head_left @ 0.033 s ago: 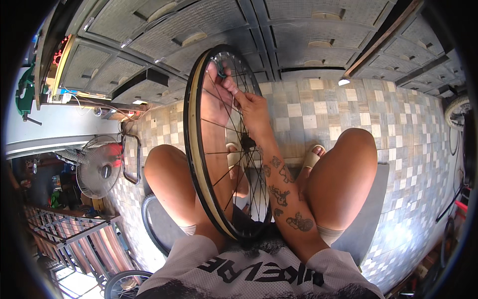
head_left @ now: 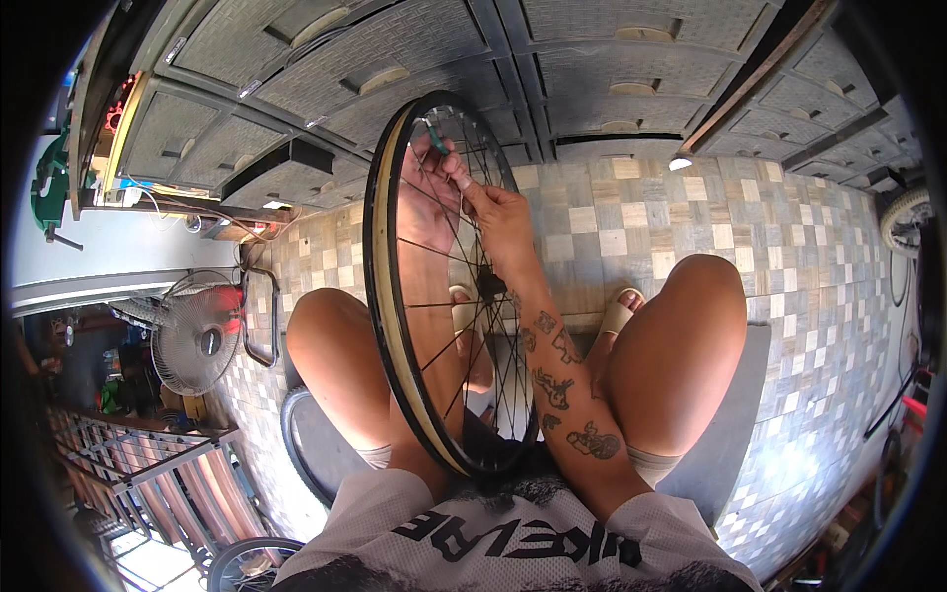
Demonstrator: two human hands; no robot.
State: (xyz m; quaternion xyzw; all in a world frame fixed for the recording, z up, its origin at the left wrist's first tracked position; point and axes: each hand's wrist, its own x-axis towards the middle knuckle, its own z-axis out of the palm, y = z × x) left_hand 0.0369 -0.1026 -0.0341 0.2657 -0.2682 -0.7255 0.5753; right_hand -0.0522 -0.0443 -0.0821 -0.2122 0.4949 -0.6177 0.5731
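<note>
A black bicycle wheel (head_left: pixel 373 237) without a tyre stands upright between my knees, a pale yellow band running round its rim. Its lower edge rests against my lap. My left hand (head_left: pixel 424 209) shows through the spokes, its fingers closed on a small teal spoke wrench (head_left: pixel 436 138) near the top of the rim. My right hand (head_left: pixel 506 225) is on the wheel's right side, thumb and fingers pinching a spoke just below the wrench. The black hub (head_left: pixel 490 284) sits below my right hand. Fingertips of both hands nearly meet.
Grey drawer cabinets (head_left: pixel 631 59) line the far side, one drawer (head_left: pixel 281 168) pulled out. At left stand a fan (head_left: pixel 197 335), a green vise (head_left: pixel 49 187) and a metal rack (head_left: pixel 148 464). A tyre (head_left: pixel 294 434) lies beside my left leg on a dark mat (head_left: pixel 725 395).
My left hand has turned slightly with the spoke wrench, which now shows more plainly. The right hand and wheel have hardly moved.
</note>
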